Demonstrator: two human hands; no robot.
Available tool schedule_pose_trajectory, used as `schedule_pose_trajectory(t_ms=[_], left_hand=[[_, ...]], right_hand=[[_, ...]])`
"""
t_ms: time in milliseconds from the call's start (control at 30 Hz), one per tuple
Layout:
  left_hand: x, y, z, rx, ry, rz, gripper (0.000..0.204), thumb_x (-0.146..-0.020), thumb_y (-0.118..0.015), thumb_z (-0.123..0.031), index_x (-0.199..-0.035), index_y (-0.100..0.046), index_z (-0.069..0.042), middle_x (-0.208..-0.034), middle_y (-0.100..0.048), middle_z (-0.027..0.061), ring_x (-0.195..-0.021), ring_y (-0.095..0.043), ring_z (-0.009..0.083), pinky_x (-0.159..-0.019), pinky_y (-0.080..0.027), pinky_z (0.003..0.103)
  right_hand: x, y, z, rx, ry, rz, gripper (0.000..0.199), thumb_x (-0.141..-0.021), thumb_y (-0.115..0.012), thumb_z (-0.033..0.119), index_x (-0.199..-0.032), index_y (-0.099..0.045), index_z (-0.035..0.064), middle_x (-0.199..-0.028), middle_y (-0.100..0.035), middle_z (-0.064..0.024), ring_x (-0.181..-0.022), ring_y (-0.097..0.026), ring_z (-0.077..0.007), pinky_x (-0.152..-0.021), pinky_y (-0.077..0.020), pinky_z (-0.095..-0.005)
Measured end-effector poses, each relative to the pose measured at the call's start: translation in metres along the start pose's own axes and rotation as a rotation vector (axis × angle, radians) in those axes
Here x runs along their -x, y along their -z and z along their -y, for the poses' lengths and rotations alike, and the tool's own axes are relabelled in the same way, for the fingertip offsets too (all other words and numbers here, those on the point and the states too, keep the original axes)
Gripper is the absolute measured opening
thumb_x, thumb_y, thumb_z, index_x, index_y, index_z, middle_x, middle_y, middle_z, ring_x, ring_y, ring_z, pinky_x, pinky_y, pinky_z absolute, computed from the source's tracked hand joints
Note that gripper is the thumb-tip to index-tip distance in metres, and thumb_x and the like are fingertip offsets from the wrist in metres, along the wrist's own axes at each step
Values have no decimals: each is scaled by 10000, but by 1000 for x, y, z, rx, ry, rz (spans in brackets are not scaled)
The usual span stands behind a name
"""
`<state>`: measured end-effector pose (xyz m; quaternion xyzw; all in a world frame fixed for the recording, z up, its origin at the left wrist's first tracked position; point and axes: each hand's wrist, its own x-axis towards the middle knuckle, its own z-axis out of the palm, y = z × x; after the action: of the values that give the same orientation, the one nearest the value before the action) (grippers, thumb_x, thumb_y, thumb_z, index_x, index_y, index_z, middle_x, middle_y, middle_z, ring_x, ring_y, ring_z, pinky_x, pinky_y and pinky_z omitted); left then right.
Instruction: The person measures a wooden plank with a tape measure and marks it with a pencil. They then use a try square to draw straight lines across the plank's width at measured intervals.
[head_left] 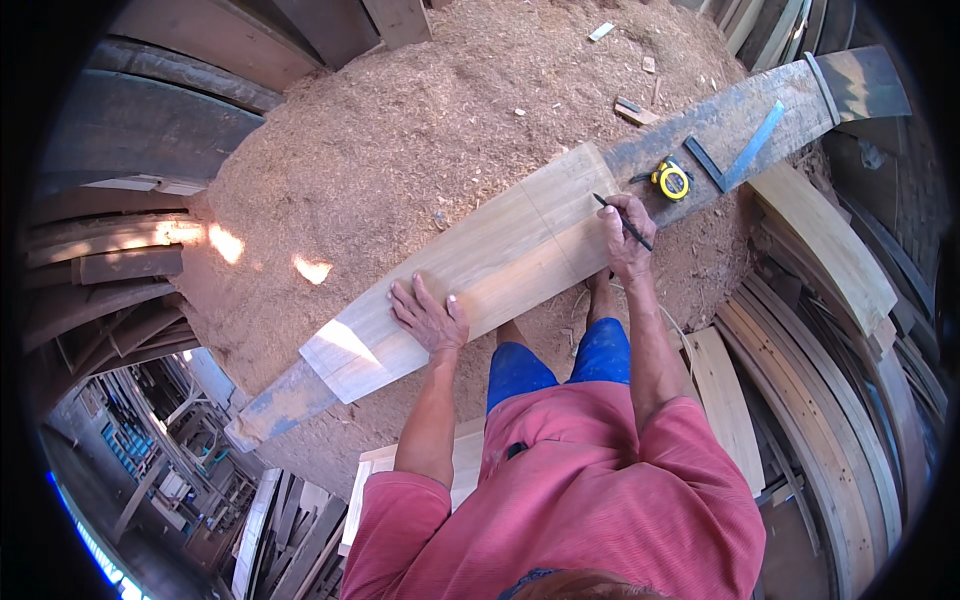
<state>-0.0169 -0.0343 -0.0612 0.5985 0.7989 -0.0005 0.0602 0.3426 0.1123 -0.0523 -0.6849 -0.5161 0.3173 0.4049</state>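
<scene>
A pale planed wooden board (480,265) lies on a long dark grey plank (740,115) that runs from lower left to upper right. My left hand (430,317) rests flat on the board's near edge, fingers spread. My right hand (628,235) holds a dark pencil (622,222) with its tip on the board near the board's right end. A yellow tape measure (672,180) and a metal try square (738,158) lie on the dark plank just beyond the right hand.
A big heap of sawdust (420,130) fills the ground behind the plank. Curved wooden boards (830,330) are stacked at the right, dark planks (130,270) at the left. Small wood offcuts (635,112) lie on the sawdust.
</scene>
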Motion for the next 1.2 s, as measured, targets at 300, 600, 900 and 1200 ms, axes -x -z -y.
schedule_pose_trajectory(t_ms=[300, 600, 900, 1200], left_hand=[[0, -1, 1, -1, 5, -4, 877, -991, -562, -448, -1717, -258, -60, -1754, -166, 394, -1624, -133, 597, -1282, -98, 742], [1, -1, 1, -2, -2, 3, 884, -990, -565, -446, -1717, -251, -53, -1752, -162, 400, -1625, -122, 595, -1286, -94, 735], [0, -1, 1, -8, -6, 2, 889, -982, -581, -427, -1714, -249, -48, -1745, -165, 405, -1620, -125, 602, -1278, -103, 739], [1, -1, 2, -10, -8, -1, 883, -989, -574, -435, -1715, -251, -50, -1747, -164, 399, -1624, -124, 593, -1279, -99, 737]], right_hand=[[-4, 0, 2, 17, 38, 40, 189, -1014, -690, 230, -1025, -739, 47, -829, -670, -128, -786, -676, -312, -750, -535, -445], [-4, 1, 0, -14, -54, 17, 208, -1003, -688, 236, -1032, -747, 39, -853, -685, -152, -798, -698, -318, -755, -555, -439], [-3, 6, -1, 7, -70, 91, 202, -988, -683, 221, -1015, -731, 26, -881, -682, -166, -822, -702, -329, -767, -551, -442], [-8, 7, -6, 76, -18, 14, 199, -985, -674, 208, -1026, -727, 21, -871, -697, -156, -807, -702, -303, -765, -562, -433]])
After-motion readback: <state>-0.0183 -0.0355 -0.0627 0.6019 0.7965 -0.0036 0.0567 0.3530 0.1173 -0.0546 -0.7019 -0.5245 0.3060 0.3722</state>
